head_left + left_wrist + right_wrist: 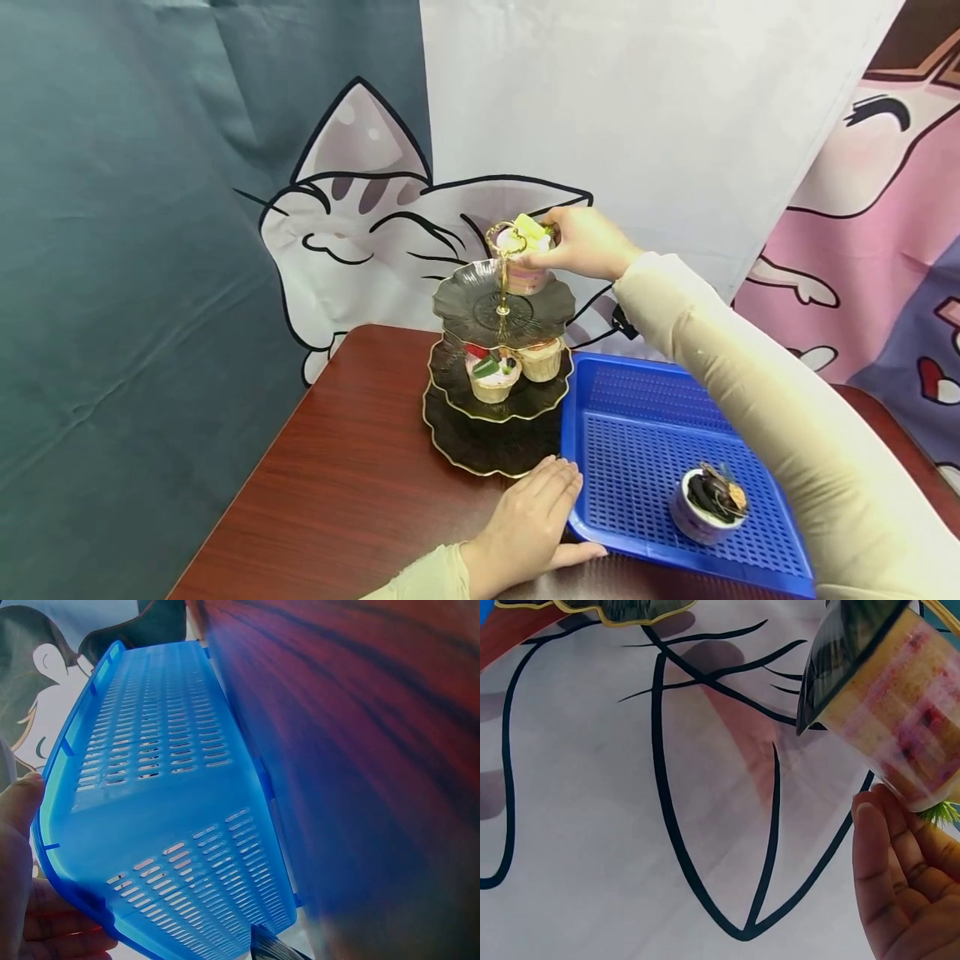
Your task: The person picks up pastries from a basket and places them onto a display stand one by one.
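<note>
My right hand (588, 242) grips a layered cake cup (527, 280) by its upper part, over the top plate of a three-tier dessert stand (463, 304). In the right wrist view, pink and yellow cake layers (911, 712) show through the clear cup, its base right at the plate's edge. The stand's gold loop handle (496, 232) overlaps the cup's left side. Two cupcakes occupy the middle plate: one with a green leaf topping (492, 386), another (542, 363) partly hidden behind. My left hand (528, 517) rests with extended fingers on the near-left corner of a blue basket (581, 500).
Inside the basket lies a white cup with dark chocolate topping (705, 508). The stand's bottom plate (480, 446) sits beside the basket's left wall on a reddish-brown wooden table (330, 467). A printed cartoon curtain (600, 108) hangs behind the table.
</note>
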`<state>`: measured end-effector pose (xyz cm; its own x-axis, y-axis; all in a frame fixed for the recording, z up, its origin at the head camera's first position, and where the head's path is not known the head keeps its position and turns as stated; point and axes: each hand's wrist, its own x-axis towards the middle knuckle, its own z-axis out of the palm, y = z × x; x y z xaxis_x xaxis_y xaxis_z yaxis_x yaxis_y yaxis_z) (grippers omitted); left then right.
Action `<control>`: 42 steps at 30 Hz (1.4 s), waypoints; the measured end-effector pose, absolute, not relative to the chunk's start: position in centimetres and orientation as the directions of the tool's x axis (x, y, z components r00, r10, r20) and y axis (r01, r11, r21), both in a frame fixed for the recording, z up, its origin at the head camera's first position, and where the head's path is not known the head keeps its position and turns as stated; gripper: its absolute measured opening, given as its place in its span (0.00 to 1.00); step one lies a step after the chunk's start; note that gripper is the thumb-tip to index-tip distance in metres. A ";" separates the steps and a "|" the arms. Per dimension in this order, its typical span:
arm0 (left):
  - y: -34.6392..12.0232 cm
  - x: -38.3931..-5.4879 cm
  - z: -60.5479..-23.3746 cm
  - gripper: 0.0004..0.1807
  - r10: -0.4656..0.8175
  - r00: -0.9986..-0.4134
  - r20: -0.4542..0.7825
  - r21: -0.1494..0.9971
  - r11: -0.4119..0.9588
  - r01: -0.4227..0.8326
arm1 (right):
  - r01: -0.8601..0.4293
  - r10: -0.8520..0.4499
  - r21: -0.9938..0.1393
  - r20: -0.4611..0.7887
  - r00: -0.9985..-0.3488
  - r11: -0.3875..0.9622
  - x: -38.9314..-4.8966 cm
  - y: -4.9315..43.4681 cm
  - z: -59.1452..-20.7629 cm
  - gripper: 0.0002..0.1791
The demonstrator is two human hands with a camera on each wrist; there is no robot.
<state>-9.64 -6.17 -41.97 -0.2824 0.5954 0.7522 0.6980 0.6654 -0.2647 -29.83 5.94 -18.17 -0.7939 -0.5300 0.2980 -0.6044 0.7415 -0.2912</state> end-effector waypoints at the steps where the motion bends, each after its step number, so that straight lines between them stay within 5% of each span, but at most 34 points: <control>1: -6.1 -9.7 -42.0 0.38 0.595 -0.282 0.752 -0.264 0.665 0.699 | -0.601 -0.528 -0.294 0.294 -0.797 0.743 -29.9 5.8 -18.2 0.25; 19: -6.0 -9.7 -42.0 0.37 0.599 -0.288 0.747 -0.267 0.667 0.695 | -0.589 -0.525 -0.339 0.268 -0.808 0.734 -30.5 5.1 -18.9 0.31; 42: -5.9 -9.6 -42.1 0.37 0.594 -0.285 0.753 -0.264 0.669 0.695 | -0.640 -0.587 -0.316 0.256 -0.768 0.700 -30.2 5.4 -18.7 0.25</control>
<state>-9.64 -5.88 -42.08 -0.2846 0.5936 0.7527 0.6950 0.6686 -0.2645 -30.18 5.37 -18.73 -0.7681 -0.5867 0.2564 -0.6403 0.7002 -0.3159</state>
